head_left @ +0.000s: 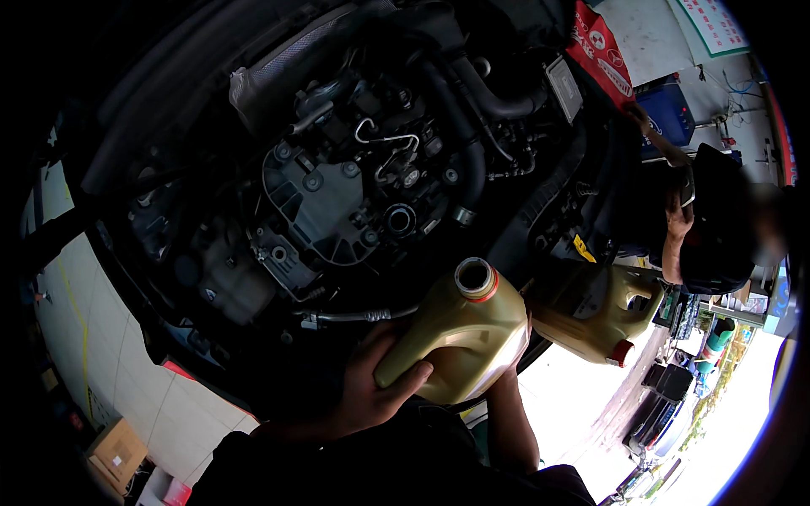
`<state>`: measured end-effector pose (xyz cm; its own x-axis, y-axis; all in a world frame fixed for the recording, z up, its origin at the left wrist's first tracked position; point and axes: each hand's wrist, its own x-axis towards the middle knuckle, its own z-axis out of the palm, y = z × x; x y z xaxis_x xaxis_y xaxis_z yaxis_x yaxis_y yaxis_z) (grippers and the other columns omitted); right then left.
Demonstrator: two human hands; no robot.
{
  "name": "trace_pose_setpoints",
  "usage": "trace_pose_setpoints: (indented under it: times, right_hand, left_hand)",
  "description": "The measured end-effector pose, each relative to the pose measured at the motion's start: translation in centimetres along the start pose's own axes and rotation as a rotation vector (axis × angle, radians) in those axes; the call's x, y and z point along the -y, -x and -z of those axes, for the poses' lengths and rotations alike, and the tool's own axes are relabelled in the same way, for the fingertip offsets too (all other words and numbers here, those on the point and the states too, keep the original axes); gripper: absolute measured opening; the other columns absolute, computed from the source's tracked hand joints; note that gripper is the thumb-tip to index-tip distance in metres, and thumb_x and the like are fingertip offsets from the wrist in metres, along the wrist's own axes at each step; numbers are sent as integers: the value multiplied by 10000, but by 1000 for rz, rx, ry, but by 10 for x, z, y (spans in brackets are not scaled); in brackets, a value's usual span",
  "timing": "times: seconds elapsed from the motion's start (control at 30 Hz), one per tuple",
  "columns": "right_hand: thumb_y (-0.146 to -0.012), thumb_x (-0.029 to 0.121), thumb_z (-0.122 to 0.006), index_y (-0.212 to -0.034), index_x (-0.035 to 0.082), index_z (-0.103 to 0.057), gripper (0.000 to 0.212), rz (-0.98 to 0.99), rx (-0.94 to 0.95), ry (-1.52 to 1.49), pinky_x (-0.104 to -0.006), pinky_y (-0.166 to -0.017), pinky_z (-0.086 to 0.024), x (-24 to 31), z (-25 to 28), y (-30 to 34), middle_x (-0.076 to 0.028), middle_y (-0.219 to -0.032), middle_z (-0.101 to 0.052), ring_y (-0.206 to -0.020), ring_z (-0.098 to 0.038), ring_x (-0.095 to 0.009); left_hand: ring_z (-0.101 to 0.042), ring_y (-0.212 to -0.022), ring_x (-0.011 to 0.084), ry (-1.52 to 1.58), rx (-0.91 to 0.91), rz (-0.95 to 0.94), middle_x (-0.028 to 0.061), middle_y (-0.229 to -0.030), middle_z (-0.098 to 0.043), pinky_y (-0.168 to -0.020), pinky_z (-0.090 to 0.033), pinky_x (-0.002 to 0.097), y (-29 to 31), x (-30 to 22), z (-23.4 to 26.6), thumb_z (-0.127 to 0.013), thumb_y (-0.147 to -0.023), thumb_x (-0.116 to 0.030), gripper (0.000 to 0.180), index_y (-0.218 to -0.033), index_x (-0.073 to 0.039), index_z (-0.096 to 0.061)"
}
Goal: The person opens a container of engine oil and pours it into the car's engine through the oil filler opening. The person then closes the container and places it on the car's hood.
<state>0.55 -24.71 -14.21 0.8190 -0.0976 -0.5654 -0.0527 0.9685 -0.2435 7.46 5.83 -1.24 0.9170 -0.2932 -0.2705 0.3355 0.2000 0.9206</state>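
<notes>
A gold plastic oil jug (481, 325) is held between my hands at the front edge of the engine bay. Its mouth is uncapped, with a red ring around the neck, and points up and away from me. My left hand (380, 379) wraps round the jug's handle. My right hand (513, 364) presses against its right side, its fingers mostly hidden behind the jug. Beyond the jug's mouth, a round dark filler opening (399, 219) with a pale rim shows in the engine (316, 198).
A second gold jug (557, 316) with a red cap (621, 353) lies to the right. Near it is a yellow tab (582, 248). At the far right a person (717, 219) holds a phone (688, 187), one hand by a red fender cover (601, 55). A cardboard box (118, 451) sits lower left.
</notes>
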Motion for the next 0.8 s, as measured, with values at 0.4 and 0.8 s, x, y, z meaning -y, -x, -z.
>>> trace_pose_setpoints:
  times: [0.4,0.8]
  right_hand:
    - [-1084,454,-483,-1480,25,-545,587,34,-29,23,-496,-1085,-534,0,2,-3,-177,-1420,-644,-1266,-648,-345]
    - [-1076,481,-474,-1468,23,-560,609,18,-37,41,-502,-1081,-533,-3,-1,-10,-180,-1414,-651,-1259,-653,-351]
  left_hand:
    - [-681,-948,140,101,-1,-7,119,-1256,-556,-750,-653,288,-19,10,14,-694,-989,-25,324,-1277,80,-590]
    - [-682,-947,142,136,-38,22,111,-1229,-555,-747,-662,297,-31,20,21,-691,-989,-17,249,-1204,85,-618]
